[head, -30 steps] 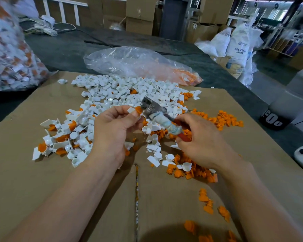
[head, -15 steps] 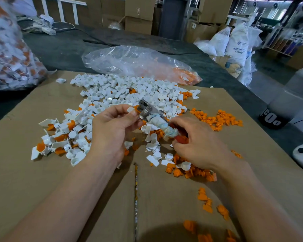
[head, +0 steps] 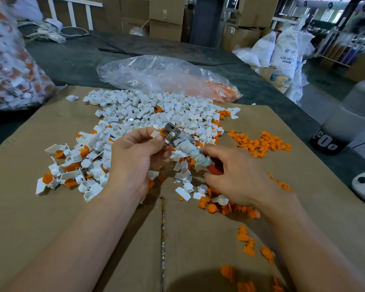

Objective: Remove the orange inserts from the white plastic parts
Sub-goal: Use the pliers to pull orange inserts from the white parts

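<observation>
Worktop: flattened cardboard sheet [head: 51,207] filling the lower frame, with a seam running up its middle.

Left hand [head: 135,161]: centre of frame, thumb and fingertips pinched on one white part [head: 155,134] with a bit of orange showing at its edge, held up against the metal head of the pliers.

Right hand [head: 236,178]: right of centre, fingers curled around the red handle of the pliers [head: 173,133], whose shank is wrapped in pale cloth or tape. Whether the tool's jaws are biting the part cannot be told.

White plastic parts [head: 156,110]: a large loose heap across the upper centre of the cardboard, trailing down the left side, where many pieces carry orange.

Orange inserts [head: 261,142]: one scatter at right of centre, another under the right wrist, and a few at the bottom edge.

Clear bag [head: 167,76]: upper centre, lying flat with orange pieces in its right end.

Bulging bag [head: 9,60]: upper left, blurred, holding white and orange pieces.

White sacks [head: 287,49]: upper right, on the floor.
</observation>
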